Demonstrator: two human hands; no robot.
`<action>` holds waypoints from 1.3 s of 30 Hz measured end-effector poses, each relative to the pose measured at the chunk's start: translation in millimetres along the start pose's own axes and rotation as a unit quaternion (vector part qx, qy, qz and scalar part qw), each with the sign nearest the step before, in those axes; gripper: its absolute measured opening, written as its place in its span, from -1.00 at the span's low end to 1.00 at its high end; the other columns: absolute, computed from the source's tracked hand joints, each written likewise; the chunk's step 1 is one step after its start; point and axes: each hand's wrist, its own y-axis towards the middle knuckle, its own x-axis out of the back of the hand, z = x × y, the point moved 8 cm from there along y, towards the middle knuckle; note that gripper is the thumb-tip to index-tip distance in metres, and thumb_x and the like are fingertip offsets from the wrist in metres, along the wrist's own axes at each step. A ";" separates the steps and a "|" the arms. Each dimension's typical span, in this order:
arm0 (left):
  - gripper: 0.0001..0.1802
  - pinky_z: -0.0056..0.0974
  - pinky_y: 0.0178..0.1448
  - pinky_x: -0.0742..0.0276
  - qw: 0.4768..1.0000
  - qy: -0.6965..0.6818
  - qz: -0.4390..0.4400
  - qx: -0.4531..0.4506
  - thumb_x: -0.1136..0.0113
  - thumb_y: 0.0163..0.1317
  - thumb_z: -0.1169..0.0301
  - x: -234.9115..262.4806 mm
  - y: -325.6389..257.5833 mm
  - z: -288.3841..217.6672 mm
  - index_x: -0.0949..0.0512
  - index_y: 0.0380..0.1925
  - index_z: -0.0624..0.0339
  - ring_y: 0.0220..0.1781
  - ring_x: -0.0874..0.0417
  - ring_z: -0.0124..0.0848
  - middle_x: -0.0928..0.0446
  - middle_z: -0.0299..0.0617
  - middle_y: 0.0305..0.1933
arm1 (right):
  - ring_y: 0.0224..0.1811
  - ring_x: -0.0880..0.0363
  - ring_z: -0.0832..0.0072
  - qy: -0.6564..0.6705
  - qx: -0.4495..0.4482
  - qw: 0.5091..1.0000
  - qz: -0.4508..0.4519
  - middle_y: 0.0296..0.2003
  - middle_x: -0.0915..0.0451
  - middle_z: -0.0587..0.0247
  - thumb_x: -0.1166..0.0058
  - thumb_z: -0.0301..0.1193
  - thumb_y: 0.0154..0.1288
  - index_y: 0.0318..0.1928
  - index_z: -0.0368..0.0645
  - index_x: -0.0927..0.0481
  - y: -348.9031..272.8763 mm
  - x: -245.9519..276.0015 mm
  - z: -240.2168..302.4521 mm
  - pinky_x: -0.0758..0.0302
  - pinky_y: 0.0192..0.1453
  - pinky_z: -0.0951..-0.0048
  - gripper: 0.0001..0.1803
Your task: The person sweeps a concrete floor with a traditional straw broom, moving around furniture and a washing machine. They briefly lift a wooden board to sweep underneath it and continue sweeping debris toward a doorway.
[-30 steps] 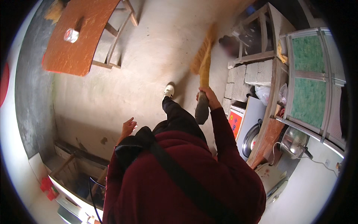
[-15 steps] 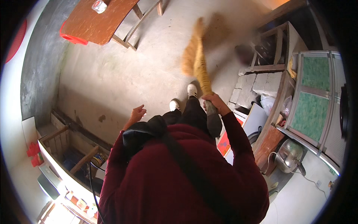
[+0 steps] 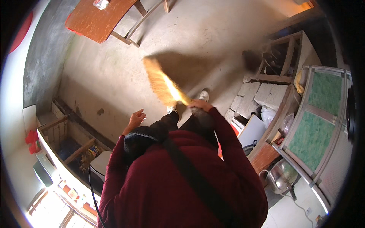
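Observation:
My right hand (image 3: pixel 200 105) is wrapped round the short handle of a straw broom (image 3: pixel 159 84), just in front of my legs. The yellow bristles fan out ahead and to the left over the grey floor (image 3: pixel 114 64), and they look slightly blurred. Whether the bristle tips touch the floor is hard to tell. In front of my left hip hovers my left hand (image 3: pixel 136 117), with nothing in it and its fingers loosely apart. Part of the handle blends into my dark trousers and is hard to make out.
A brown wooden table (image 3: pixel 91 22) stands at the far left, with a can (image 3: pixel 100 4) on top. To the right are concrete blocks (image 3: pixel 247 95), a wooden rack (image 3: pixel 291 53), a green-panelled cabinet (image 3: pixel 317 117) and a metal kettle (image 3: pixel 283 176). A wooden frame (image 3: pixel 81 150) lies at left.
The broom has swung left, from pointing straight ahead to slanting ahead and left. My right hand has moved left and slightly nearer. The view has turned slightly, and the left hand hardly differs.

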 end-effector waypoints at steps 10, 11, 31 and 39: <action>-0.44 -0.47 -0.34 -0.47 1.000 0.016 0.008 -0.012 -0.12 0.14 0.32 -93.9 6.6 -50.9 -0.28 0.10 0.40 -0.37 -0.55 -0.56 -0.58 -0.20 -0.34 | -0.61 -0.41 0.60 -0.046 0.068 0.967 -0.241 -0.45 -0.46 0.38 -0.20 -0.49 -0.10 0.07 -0.11 -0.37 -88.5 154.8 53.1 -0.44 -0.57 0.52 -0.39; -0.45 -0.47 -0.33 -0.47 1.000 0.004 0.002 -0.017 -0.12 0.14 0.33 -96.5 6.1 -55.5 -0.29 0.10 0.40 -0.37 -0.55 -0.56 -0.58 -0.21 -0.34 | -0.59 -0.41 0.61 -0.058 0.060 0.971 -0.223 -0.44 -0.46 0.40 -0.21 -0.50 -0.10 0.09 -0.11 -0.36 -97.7 145.6 64.2 -0.44 -0.54 0.53 -0.37; -0.69 -0.29 -0.10 -0.48 0.705 -0.033 0.354 -0.614 -0.16 0.12 0.21 -235.8 -246.6 -590.0 -0.55 -0.23 0.18 -0.30 -0.57 -0.43 -0.56 -0.18 -0.29 | -0.43 -0.47 0.54 -0.218 -0.033 0.950 -0.222 -0.46 -0.49 0.33 -0.15 -0.38 -0.04 -0.17 -0.18 -0.49 -144.0 330.8 127.0 -0.42 -0.38 0.47 -0.65; -0.78 -0.24 -0.11 -0.47 0.630 -0.099 0.346 -0.688 -0.13 0.14 0.26 -272.9 -282.1 -600.3 -0.53 -0.36 0.18 -0.35 -0.56 -0.40 -0.53 -0.20 -0.38 | -0.68 -0.39 0.57 -0.164 0.015 0.963 -0.213 -0.61 -0.41 0.34 -0.15 -0.42 -0.03 -0.09 -0.12 -0.42 -148.8 242.7 129.2 -0.37 -0.63 0.48 -0.59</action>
